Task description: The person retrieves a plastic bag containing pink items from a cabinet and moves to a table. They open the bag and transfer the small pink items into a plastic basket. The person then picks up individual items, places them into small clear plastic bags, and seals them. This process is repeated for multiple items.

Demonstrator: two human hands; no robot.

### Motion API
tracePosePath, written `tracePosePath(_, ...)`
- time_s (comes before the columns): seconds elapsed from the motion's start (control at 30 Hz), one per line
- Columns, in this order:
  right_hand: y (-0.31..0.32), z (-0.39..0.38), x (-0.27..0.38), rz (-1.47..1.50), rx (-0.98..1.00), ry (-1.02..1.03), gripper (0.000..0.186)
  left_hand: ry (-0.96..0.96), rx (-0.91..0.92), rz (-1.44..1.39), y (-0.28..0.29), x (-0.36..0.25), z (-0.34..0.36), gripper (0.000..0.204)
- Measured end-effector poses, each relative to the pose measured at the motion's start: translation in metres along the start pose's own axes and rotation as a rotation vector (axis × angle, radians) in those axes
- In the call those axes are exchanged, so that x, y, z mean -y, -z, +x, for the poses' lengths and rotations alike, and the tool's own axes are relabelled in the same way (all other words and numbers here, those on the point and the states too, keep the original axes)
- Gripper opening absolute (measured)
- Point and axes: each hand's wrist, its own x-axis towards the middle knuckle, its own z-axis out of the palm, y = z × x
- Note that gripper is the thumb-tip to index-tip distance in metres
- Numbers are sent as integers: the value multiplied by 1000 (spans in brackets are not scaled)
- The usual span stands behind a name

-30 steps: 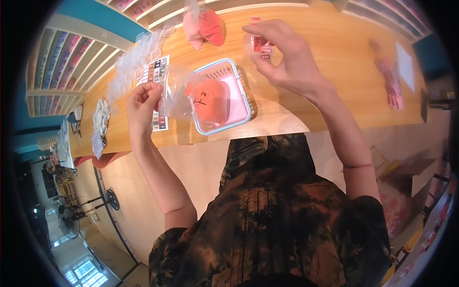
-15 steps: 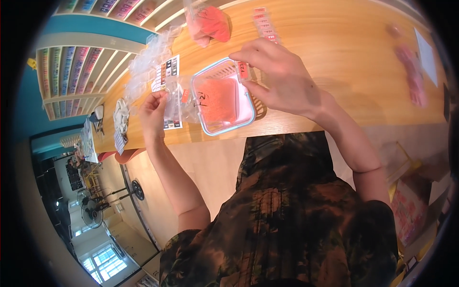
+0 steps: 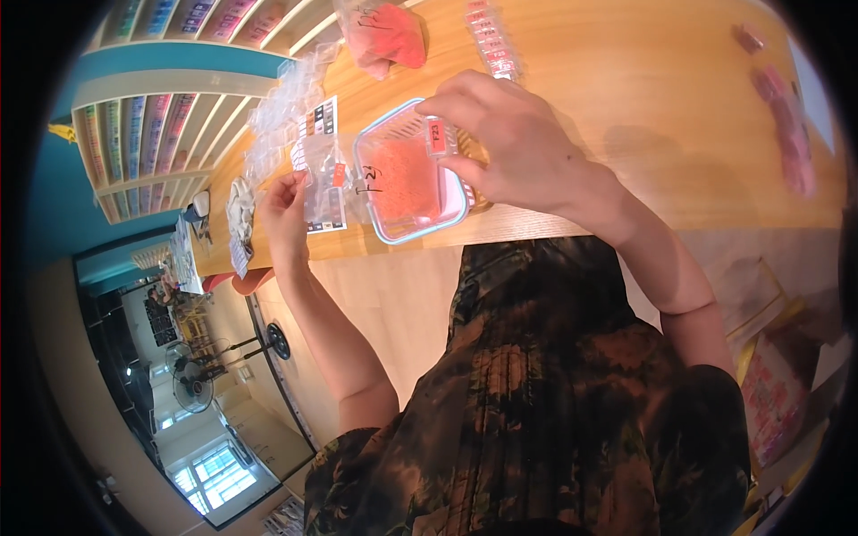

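Observation:
A small clear plastic box with a red label (image 3: pixel 436 138) is pinched between the thumb and fingers of my right hand (image 3: pixel 523 147). It hangs over the right side of a pink basket with a light blue rim (image 3: pixel 393 239). Inside the basket lies a clear bag of fine orange grains (image 3: pixel 407 174), marked in black. On the left, the closed fingertips of my left hand (image 3: pixel 284 204) grip the edge of clear plastic (image 3: pixel 320 192), which looks like the bag's loose end. A small orange-red label shows on this plastic.
Behind the basket stand a row of red-labelled clear boxes (image 3: pixel 490 40) and a bag of coral-coloured contents (image 3: pixel 389 36). Clear boxes (image 3: pixel 281 121), a printed chart (image 3: pixel 327 223) and a white cloth (image 3: pixel 239 214) are left. Pink packets (image 3: pixel 786 134) lie far right.
My right hand has moved slightly left with the small box, whose label now stands more upright. My left hand keeps its grip on the plastic. The whole view has tilted a little.

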Motion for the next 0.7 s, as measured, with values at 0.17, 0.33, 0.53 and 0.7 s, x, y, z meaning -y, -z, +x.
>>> tracePosePath(0.17, 2, -6, 6, 52, 2, -28, 37, -100, -157, 30, -7, -22, -24, 13)
tracePosePath(0.33, -2, -11, 10, 165, -40, -155, 40, -588, -627, 125, -45, -78, -79, 12)
tracePosePath(0.53, -6, -20, 27, 446, -101, -442, 42, -869, -84, 378, -128, -104, -139, 61)
tracePosePath(0.7, 1, -42, 51, 340, -119, -342, 30, -863, 46, 330, -142, -76, -141, 72)
